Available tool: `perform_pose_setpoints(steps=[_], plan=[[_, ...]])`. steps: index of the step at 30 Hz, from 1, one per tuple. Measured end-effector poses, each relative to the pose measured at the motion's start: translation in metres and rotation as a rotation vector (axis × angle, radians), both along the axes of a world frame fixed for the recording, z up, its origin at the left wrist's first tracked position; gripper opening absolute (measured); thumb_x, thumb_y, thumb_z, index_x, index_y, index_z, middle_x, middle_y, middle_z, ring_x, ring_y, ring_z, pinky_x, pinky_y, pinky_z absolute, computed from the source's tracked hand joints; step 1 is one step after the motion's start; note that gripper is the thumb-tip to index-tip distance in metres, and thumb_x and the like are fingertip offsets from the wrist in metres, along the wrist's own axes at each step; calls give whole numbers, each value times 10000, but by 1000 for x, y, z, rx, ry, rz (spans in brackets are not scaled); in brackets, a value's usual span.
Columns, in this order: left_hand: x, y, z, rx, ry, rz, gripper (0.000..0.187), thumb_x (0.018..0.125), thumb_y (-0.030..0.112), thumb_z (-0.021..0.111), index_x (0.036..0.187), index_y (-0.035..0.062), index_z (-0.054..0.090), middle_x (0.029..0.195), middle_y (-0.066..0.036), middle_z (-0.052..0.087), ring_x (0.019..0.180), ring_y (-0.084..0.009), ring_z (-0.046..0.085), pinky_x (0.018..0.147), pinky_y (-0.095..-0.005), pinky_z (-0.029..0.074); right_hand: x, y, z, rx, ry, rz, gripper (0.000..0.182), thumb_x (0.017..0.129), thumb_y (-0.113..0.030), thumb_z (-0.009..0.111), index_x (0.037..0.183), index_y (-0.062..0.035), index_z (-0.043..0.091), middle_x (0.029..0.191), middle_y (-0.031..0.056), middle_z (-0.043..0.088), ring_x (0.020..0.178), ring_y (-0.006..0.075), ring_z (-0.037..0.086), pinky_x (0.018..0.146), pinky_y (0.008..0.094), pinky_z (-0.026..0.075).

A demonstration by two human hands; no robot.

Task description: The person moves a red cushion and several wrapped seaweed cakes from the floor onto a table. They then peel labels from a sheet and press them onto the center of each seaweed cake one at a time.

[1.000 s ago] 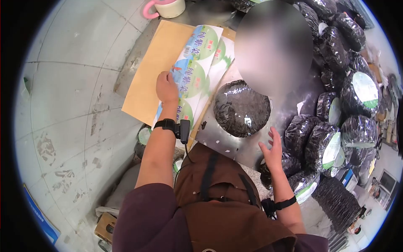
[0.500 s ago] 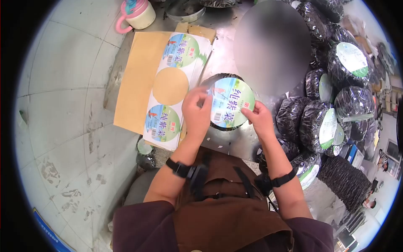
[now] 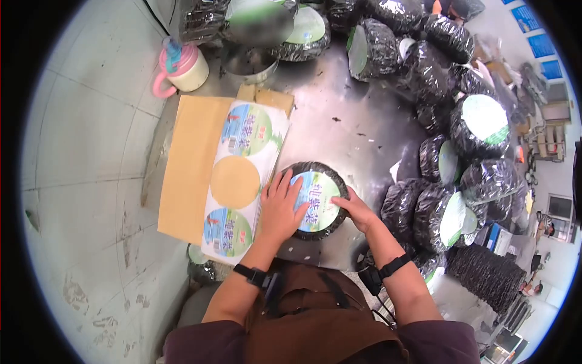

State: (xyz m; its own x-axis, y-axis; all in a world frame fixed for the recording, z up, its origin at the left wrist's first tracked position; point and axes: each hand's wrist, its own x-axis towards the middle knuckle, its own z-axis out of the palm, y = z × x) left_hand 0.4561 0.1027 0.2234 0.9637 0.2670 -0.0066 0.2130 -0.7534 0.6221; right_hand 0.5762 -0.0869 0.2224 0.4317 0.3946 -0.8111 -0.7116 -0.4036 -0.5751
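Note:
A round, plastic-wrapped dark seaweed cake [image 3: 330,232] lies on the metal table before me. A round label [image 3: 318,209], blue, white and green with Chinese lettering, lies on its top. My left hand [image 3: 280,206] rests flat across the label's left side, fingers stretched out and covering part of it. At the right rim, my right hand [image 3: 359,211] grips the cake's side, its thumb on the label edge. Left of the cake is a label sheet [image 3: 210,246] with two printed round labels and one bare round gap between them, lying on brown cardboard [image 3: 189,164].
Several wrapped seaweed cakes [image 3: 439,218] are piled along the right, some labelled; more stand at the back. A metal bowl [image 3: 250,68] and a pink-lidded cup [image 3: 185,70] are at the back left. Dark scraps dot the metal table [image 3: 339,145]. A tiled wall borders the left.
The label, earlier held up between both hands over the cake, now lies on it. My left hand has flattened onto it and my right hand has moved to the cake's side. The view has shifted.

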Motion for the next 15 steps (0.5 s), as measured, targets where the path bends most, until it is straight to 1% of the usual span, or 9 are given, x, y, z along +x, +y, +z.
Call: perform_pose_setpoints(steps=[2, 4, 5, 6, 7, 8, 10, 12, 15], plan=[[-15, 19, 4, -70, -11, 55, 578, 788, 278, 635, 1314, 103, 472, 1423, -149, 375, 1321, -359, 312, 1068, -531, 224, 33, 11, 16, -36, -245, 193, 928, 671, -304, 810, 1396, 0, 317, 1316, 169, 482, 1230, 257, 450, 1036, 357, 338], [-45, 50, 9, -40, -42, 205, 543, 792, 234, 626, 1287, 65, 481, 1392, -165, 398, 1300, -367, 336, 1064, -496, 252, 99, 33, 85, -163, -680, 286, 851, 689, -276, 799, 1366, 17, 374, 1346, 164, 471, 1262, 282, 428, 1043, 381, 337], [-62, 68, 6, -22, -62, 317, 522, 795, 208, 618, 1273, 46, 484, 1370, -176, 414, 1286, -372, 354, 1060, -481, 268, 148, 27, 95, -76, -811, 38, 751, 783, -317, 730, 1376, -20, 379, 1362, 149, 463, 1264, 269, 425, 1048, 393, 332], [-79, 83, 3, 25, -40, 433, 500, 800, 181, 607, 1261, 33, 481, 1328, -189, 439, 1248, -376, 386, 1038, -479, 291, 172, 45, 146, 380, -515, -355, 693, 871, -410, 618, 1396, -42, 353, 1380, 149, 443, 1271, 259, 415, 1063, 396, 312], [-94, 94, 1, 77, -12, 555, 479, 804, 154, 596, 1249, 21, 478, 1287, -202, 463, 1210, -380, 419, 1017, -478, 314, 202, 68, 174, 543, -711, -440, 670, 920, -469, 512, 1408, -46, 333, 1385, 147, 434, 1265, 273, 420, 1075, 400, 292], [-105, 102, -6, 81, 4, 573, 479, 804, 154, 596, 1249, 21, 478, 1287, -202, 463, 1210, -380, 419, 1017, -478, 314, 227, 79, 183, 422, -828, -461, 776, 868, -502, 574, 1415, -21, 307, 1385, 174, 423, 1274, 307, 408, 1085, 419, 280], [-137, 108, -33, 114, 321, 583, 460, 811, 126, 586, 1239, 12, 462, 1209, -213, 497, 1119, -388, 461, 963, -495, 342, 278, 112, 159, -140, -1026, -164, 949, 773, -530, 673, 1432, 3, 247, 1388, 240, 395, 1294, 341, 384, 1085, 412, 285], [-145, 101, -43, 90, 352, 678, 419, 813, 129, 594, 1195, 4, 476, 1144, -213, 516, 1070, -387, 478, 922, -487, 368, 356, 121, 93, -656, -1645, 263, 1113, 656, -544, 758, 1430, 37, 208, 1366, 299, 393, 1288, 353, 399, 1059, 405, 328], [-150, 106, -51, 121, 256, 708, 383, 808, 134, 607, 1152, 3, 502, 1112, -211, 528, 1049, -387, 494, 895, -465, 396, 345, 142, 67, -919, -1406, 321, 1097, 606, -474, 785, 1398, 73, 259, 1268, 314, 491, 1193, 383, 499, 1005, 405, 394]])
